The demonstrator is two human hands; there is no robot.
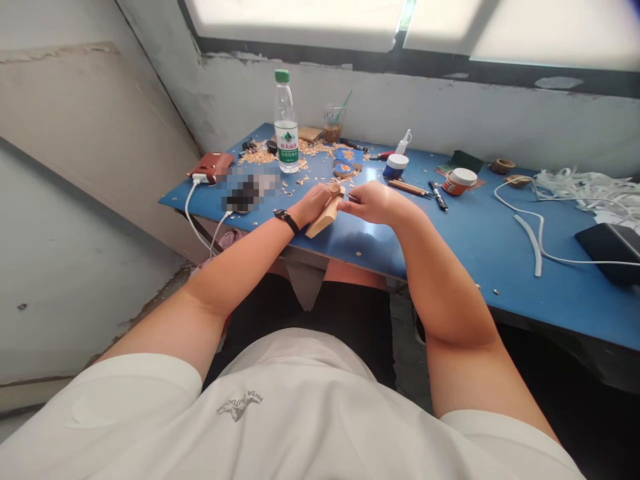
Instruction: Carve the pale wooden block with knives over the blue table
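Observation:
My left hand (319, 202), with a black watch (287, 219) on its wrist, is wrapped round a pale wooden block (325, 220). The block slants above the front part of the blue table (373, 243), its lower end toward me. A rounded wooden part shows at the upper end, by my fingers. My right hand (375, 202) is closed close beside it, the thumb at the block's right edge. From the right fist a slim carving tool (353, 198) points at the wood; its handle is hidden in the hand.
A water bottle (287, 137) stands back left among wood shavings (257, 153). Behind my hands are a blue-labelled jar (397, 165), wooden-handled tools (410, 189), a marker (439, 197) and an orange jar (459, 181). A white cable (543, 233) crosses the right side. A brown case (214, 167) lies left.

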